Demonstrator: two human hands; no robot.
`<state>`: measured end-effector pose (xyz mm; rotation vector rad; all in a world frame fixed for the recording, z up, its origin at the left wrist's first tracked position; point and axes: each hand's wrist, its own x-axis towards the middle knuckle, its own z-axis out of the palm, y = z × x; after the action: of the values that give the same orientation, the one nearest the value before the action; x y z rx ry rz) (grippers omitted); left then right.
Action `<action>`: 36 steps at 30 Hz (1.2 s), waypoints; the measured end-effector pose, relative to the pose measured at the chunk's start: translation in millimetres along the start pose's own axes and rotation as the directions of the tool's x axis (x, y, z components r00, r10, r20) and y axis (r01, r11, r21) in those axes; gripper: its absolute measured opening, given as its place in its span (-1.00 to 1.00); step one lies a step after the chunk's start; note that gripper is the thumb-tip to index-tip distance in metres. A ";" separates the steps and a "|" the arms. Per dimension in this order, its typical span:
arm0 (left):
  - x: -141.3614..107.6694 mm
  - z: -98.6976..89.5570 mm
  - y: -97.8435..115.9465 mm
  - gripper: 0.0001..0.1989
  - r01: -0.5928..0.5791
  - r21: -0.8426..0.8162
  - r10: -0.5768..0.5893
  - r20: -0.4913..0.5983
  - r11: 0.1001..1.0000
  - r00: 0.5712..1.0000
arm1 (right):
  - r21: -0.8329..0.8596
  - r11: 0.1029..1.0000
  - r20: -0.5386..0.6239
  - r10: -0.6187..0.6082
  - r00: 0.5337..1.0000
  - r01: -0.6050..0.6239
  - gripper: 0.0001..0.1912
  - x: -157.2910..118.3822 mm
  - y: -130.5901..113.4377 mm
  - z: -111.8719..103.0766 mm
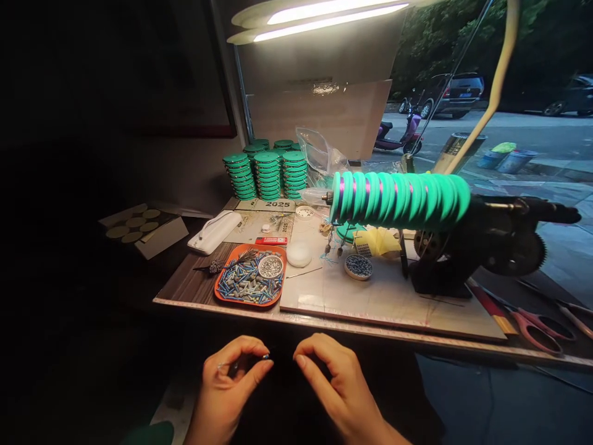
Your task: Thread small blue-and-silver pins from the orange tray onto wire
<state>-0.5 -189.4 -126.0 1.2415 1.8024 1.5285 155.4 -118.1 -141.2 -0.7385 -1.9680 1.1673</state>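
Piece (265, 356), bluish, pinched at tip, left grip (227, 390)

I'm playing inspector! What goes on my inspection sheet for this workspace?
Surface: dark table, with a pale board on it.
Job's things: small dark piece, left hand; orange tray of blue and grey parts, on the table.
Clutter: red-handled scissors, right side; white case, left side.
Hands: left hand pinches the small dark piece; right hand has thumb and fingertips together, anything held can't be told.
Cables: thin dark lines lower right; can't tell if cables.
Surroundings: lit lamp above; purple scooter outside.
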 end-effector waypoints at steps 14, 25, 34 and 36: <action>0.0 -3.8 3.2 -0.89 -0.192 0.111 0.191 0.025 0.975 0.981 | -0.105 0.993 0.037 -0.058 0.998 0.062 -0.83 -0.7 2.9 2.5; -4.4 -5.2 12.9 -0.85 -0.482 0.326 0.433 0.214 0.813 0.876 | -0.200 0.956 0.044 -0.211 0.977 0.215 -0.79 0.6 -2.7 4.3; -8.0 -6.0 10.6 -0.85 -0.520 0.351 0.448 0.268 0.779 0.853 | -0.191 0.965 0.032 -0.178 0.983 0.181 -0.79 -1.5 -2.6 5.4; -7.9 -5.0 10.8 -0.85 -0.516 0.351 0.444 0.269 0.782 0.855 | -0.184 0.968 0.027 -0.168 0.985 0.170 -0.78 -1.4 -3.4 5.0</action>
<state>2.8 -199.1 -116.0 2.1133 1.8342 1.2458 151.8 -123.1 -140.3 -0.6429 -2.1244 0.8978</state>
